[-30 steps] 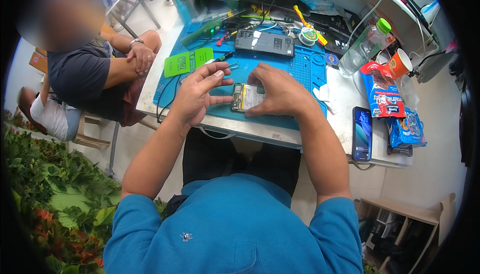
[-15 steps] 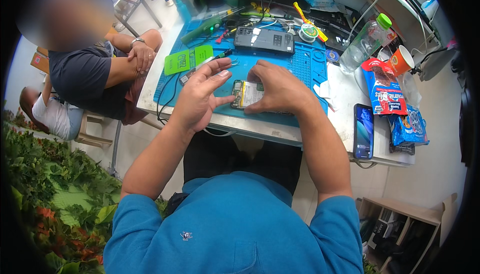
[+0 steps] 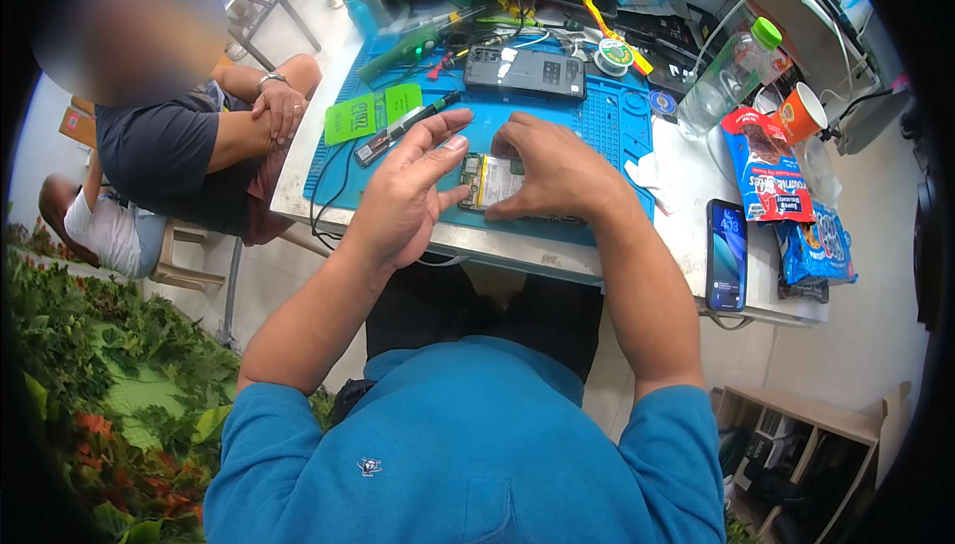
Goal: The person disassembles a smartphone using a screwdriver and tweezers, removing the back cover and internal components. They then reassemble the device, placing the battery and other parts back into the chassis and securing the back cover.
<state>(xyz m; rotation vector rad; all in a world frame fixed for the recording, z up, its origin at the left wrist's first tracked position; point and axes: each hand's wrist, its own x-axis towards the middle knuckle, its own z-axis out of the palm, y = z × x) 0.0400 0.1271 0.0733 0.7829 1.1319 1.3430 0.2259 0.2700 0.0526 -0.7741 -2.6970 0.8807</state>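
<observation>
Blue matting (image 3: pixel 497 120) is sitting under the action, and the opened phone (image 3: pixel 500 182) is lying on it between both sets of fingers. Right hand (image 3: pixel 562 168) is bridging it, thumb at the near edge and index at the far one, so it's looking like a pinch across the width; the other fingertips are hiding. Left hand (image 3: pixel 398 191) is hovering with fingers spread, the lowest one pointing at the exposed board (image 3: pixel 473 168) right beside it, touching or not I can't tell. I'm guessing this step is steadying the innards. Next move is probably calling for a firm right grip and a light left touch, avoiding the pen-like tool (image 3: pixel 403 130) lying just beyond the left fingers.
</observation>
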